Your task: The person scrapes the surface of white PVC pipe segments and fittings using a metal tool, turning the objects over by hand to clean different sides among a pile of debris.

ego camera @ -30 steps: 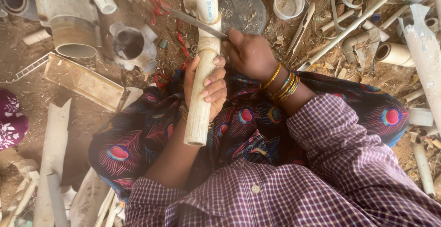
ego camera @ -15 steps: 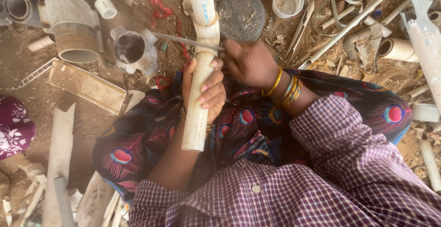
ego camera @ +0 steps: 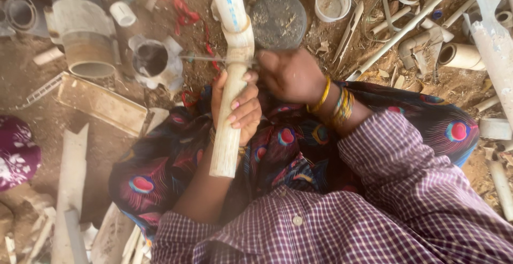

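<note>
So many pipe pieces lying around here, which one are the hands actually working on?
The cream pipe gripped upright-ish by the left hand, over the lap. The right hand draws a thin blade across its joint; every other piece lies untouched on the dirt.

the dirt floor (ego camera: pixel 32 109) carried pipe offcuts (ego camera: pixel 85 48), a grey round lid (ego camera: pixel 278 18) and a small white tub (ego camera: pixel 332 1).

Cream plastic pipe (ego camera: pixel 228 109), near upright, gripped around its middle by left hand (ego camera: pixel 238 106). Right hand (ego camera: pixel 291 74), at 1 o'clock of the left, closed on thin saw blade (ego camera: pixel 206 58) lying across the pipe's joint collar. Grey round lid (ego camera: pixel 278 18) at 12 o'clock; pipe offcuts (ego camera: pixel 459 56) scattered at 2 o'clock on dirt floor (ego camera: pixel 32 114).
</note>
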